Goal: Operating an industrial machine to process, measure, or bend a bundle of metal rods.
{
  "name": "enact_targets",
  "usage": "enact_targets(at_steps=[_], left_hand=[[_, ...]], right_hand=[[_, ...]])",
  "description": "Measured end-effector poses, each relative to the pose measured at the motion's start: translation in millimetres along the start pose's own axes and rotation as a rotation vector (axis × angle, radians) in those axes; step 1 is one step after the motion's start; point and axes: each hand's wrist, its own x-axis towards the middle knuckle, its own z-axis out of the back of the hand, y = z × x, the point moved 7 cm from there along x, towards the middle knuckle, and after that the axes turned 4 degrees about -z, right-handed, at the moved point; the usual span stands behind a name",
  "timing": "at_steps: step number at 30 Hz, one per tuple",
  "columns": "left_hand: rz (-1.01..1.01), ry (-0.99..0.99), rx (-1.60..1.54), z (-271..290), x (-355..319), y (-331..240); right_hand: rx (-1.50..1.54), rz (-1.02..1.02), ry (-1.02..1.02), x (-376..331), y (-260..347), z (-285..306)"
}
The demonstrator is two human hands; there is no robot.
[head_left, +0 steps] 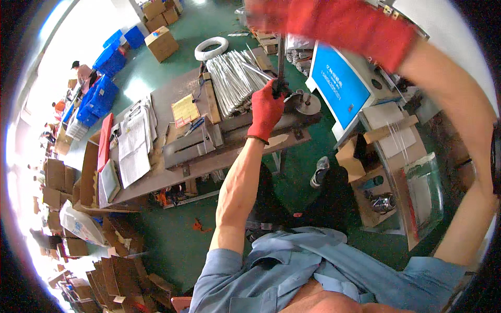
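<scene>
My left hand, in a red work glove, is closed at the table's right end, beside a dark upright post. A thin silver metal tube runs into its grip; a dark fitting at the fingertips is hard to make out. Close to the hand's right is a round metal disc. High across the top of the view reaches my right hand, also red-gloved, its fingers smeared by motion. Behind the left hand lies a large bundle of silver metal tubes on the table.
The worktable carries papers, a yellow sheet and blue-handled pliers. At right stands a white machine with a blue panel. Cardboard boxes and blue bins stand left. A person is far off.
</scene>
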Motion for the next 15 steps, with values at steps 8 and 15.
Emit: enact_targets(at_steps=[8,15], left_hand=[[-0.08,0.074,0.313,20.7,18.4,-7.5],[0.01,0.176,0.716,194.5,8.9,55.8]], right_hand=[[-0.116,0.061,0.822,-81.5,-54.9,-40.3],[-0.068,-0.31,0.772,-80.3,-126.4,36.4]])
